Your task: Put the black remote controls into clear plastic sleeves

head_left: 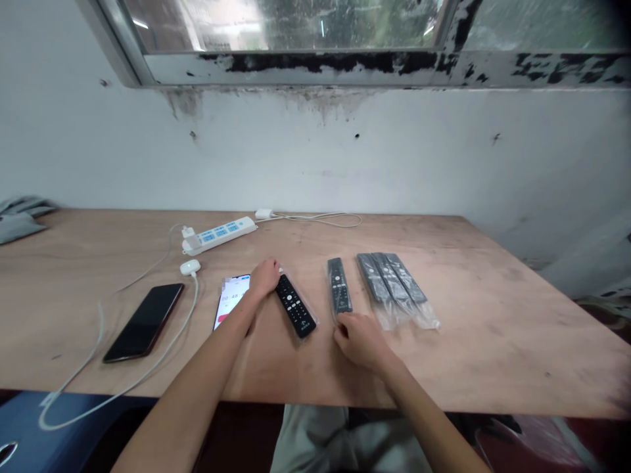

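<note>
My left hand (265, 276) is closed at the far end of a black remote control (294, 305), which lies slanted on the table in a clear plastic sleeve. Its fingers seem to pinch the sleeve's end, though the fingertips are hidden. A second remote control (339, 286), also in clear plastic, lies to the right with its near end towards me. My right hand (362, 340) is closed at that near end, its fingers curled over the edge of the wrapping. Right of it, several bagged remote controls (392, 279) lie side by side.
A lit phone (231, 302) lies partly behind my left forearm. A dark phone (144, 322), a white cable (190, 315) with a charger head, and a white power strip (220, 234) are on the left of the wooden table (468, 355). Grey cloth (22, 220) sits far left.
</note>
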Action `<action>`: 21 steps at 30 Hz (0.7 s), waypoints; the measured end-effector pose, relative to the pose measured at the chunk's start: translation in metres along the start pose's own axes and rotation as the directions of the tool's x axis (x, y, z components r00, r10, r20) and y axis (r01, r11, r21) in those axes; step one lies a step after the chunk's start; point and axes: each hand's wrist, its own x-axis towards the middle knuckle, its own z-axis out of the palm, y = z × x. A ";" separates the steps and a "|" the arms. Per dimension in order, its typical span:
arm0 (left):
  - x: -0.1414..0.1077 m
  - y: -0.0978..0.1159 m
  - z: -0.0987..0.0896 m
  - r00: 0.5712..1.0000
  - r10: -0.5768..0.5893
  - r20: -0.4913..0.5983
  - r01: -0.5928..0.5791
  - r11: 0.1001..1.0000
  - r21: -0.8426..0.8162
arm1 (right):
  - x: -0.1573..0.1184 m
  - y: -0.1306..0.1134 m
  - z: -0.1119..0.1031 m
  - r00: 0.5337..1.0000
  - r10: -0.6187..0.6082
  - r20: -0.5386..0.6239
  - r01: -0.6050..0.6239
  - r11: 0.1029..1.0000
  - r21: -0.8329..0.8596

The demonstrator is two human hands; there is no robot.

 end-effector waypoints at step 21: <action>-0.005 0.022 -0.020 0.974 0.199 -0.106 -0.188 0.976 0.107 | 0.003 0.004 0.002 0.925 0.082 -0.370 0.037 0.952 0.303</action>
